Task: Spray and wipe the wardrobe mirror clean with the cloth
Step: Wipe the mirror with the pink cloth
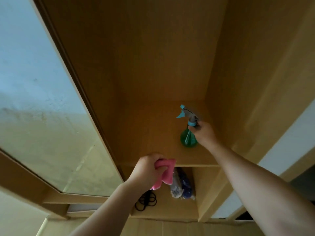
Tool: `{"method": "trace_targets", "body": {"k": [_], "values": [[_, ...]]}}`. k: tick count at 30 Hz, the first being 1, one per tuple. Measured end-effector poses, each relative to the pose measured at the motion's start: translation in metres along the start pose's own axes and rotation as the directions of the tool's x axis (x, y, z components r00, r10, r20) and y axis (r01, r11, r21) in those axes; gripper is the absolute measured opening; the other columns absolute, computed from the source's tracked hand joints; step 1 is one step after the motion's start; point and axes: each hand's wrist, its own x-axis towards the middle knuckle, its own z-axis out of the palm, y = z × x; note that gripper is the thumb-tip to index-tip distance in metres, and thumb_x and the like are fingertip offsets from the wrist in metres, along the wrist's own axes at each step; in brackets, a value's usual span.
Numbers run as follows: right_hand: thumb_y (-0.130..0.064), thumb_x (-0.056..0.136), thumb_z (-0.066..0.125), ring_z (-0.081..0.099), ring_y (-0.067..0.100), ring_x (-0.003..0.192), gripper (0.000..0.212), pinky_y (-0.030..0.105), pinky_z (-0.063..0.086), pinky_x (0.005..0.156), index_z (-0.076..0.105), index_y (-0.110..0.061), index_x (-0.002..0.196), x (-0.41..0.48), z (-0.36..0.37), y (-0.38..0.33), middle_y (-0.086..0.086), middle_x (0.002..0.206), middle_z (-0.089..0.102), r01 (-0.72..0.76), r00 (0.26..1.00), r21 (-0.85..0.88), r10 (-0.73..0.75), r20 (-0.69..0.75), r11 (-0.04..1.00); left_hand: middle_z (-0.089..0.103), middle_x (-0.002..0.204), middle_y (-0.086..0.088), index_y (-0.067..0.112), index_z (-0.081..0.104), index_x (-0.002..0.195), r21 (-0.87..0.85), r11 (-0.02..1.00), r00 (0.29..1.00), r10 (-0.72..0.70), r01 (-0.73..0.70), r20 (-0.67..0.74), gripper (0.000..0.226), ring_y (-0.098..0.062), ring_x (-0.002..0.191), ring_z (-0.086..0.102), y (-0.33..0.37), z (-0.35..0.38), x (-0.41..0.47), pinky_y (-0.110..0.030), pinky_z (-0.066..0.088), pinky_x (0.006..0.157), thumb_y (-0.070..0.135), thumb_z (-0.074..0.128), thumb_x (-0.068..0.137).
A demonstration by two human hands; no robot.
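The wardrobe door with its mirror (37,103) stands swung out at the left, the glass smeared and hazy. Inside the wooden wardrobe, a green spray bottle (187,138) with a teal and grey trigger head stands on the shelf (150,133). My right hand (203,132) is wrapped around the bottle's neck. My left hand (148,169) is at the shelf's front edge, closed on a crumpled pink cloth (166,174).
On the lower shelf lie a plastic bag with blue contents (182,186) and a coil of black cord (146,201). The wardrobe's side wall (255,82) rises at the right. A white wall (289,147) shows beyond it.
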Motion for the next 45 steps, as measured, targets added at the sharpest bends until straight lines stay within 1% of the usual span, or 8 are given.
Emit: {"method": "trace_targets", "body": {"k": [14,21,24,27,30,32,39,45], "values": [[-0.022,0.094,0.061,0.061,0.021,0.08,0.02,0.023,0.039,0.057,0.066,-0.007,0.105,0.003,0.003,0.016,0.007,0.091,0.066,0.011,1.0,-0.054,-0.011,0.004,0.998,0.063,0.094,0.013,0.026,0.066,0.098,-0.009,0.997,0.997,0.075,-0.075,-0.002,0.015,0.0,0.082,0.059,-0.001,0.009,0.01,-0.016,0.051,0.067,0.017,0.06,0.088],[-0.019,0.088,0.069,0.061,0.024,0.11,0.043,0.034,0.049,0.09,0.058,-0.01,0.128,-0.011,-0.009,0.014,0.008,0.122,0.064,-0.087,0.995,-0.047,0.089,0.054,0.995,0.066,0.089,0.01,0.027,0.065,0.095,-0.055,0.992,0.994,0.114,-0.113,0.003,0.018,0.0,0.075,0.062,0.01,0.002,0.005,-0.014,0.052,0.062,0.013,0.059,0.087],[-0.018,0.089,0.067,0.059,0.018,0.112,0.045,0.029,0.046,0.091,0.054,-0.011,0.132,-0.035,-0.02,0.012,0.005,0.126,0.062,-0.104,0.994,-0.087,0.107,0.032,0.991,0.065,0.086,0.011,0.029,0.063,0.091,-0.044,0.987,0.988,0.154,-0.153,0.017,0.015,0.0,0.074,0.061,0.018,-0.005,-0.001,-0.013,0.05,0.059,0.015,0.06,0.088],[-0.016,0.09,0.066,0.061,0.012,0.097,0.029,0.028,0.046,0.089,0.065,-0.011,0.118,-0.063,-0.026,0.003,0.002,0.111,0.068,-0.052,0.999,-0.12,0.051,-0.013,0.991,0.065,0.08,0.012,0.03,0.063,0.09,-0.091,0.974,0.976,0.212,-0.208,0.038,0.016,0.006,0.065,0.062,0.028,-0.015,-0.012,-0.011,0.051,0.054,0.014,0.061,0.089],[-0.019,0.09,0.065,0.063,0.008,0.092,0.01,0.032,0.049,0.09,0.067,-0.028,0.095,-0.096,-0.027,-0.018,-0.012,0.093,0.066,-0.031,0.999,-0.082,0.032,0.011,0.996,0.062,0.075,0.016,0.032,0.06,0.085,-0.124,0.944,0.948,0.314,-0.306,0.046,0.023,0.016,0.062,0.057,0.035,-0.031,-0.03,-0.006,0.046,0.051,0.01,0.062,0.088],[-0.02,0.091,0.064,0.062,0.004,0.088,0.017,0.031,0.049,0.088,0.063,-0.036,0.085,-0.121,-0.022,-0.037,-0.014,0.089,0.067,0.002,1.0,-0.085,0.0,0.018,0.996,0.062,0.077,0.015,0.028,0.063,0.086,-0.119,0.92,0.924,0.379,-0.372,0.042,0.02,0.013,0.064,0.059,0.034,-0.041,-0.043,-0.007,0.047,0.054,0.009,0.063,0.088],[-0.013,0.091,0.062,0.067,0.009,0.079,0.021,0.026,0.055,0.073,0.065,-0.034,0.089,-0.226,0.007,-0.111,-0.009,0.089,0.07,0.129,0.986,-0.044,-0.132,-0.099,0.991,0.054,0.09,0.024,0.026,0.065,0.102,-0.09,0.831,0.833,0.553,-0.55,0.023,0.016,0.016,0.08,0.051,0.006,-0.084,-0.097,-0.003,0.043,0.065,0.017,0.063,0.088],[-0.007,0.085,0.069,0.061,0.01,0.08,0.013,0.022,0.05,0.071,0.066,-0.02,0.087,-0.308,0.042,-0.158,-0.007,0.087,0.063,0.312,0.93,-0.034,-0.313,-0.193,0.949,0.059,0.092,0.02,0.031,0.062,0.094,-0.251,0.834,0.864,0.503,-0.491,-0.016,0.013,0.006,0.081,0.057,-0.015,-0.127,-0.134,-0.011,0.049,0.066,0.02,0.064,0.088]]}}
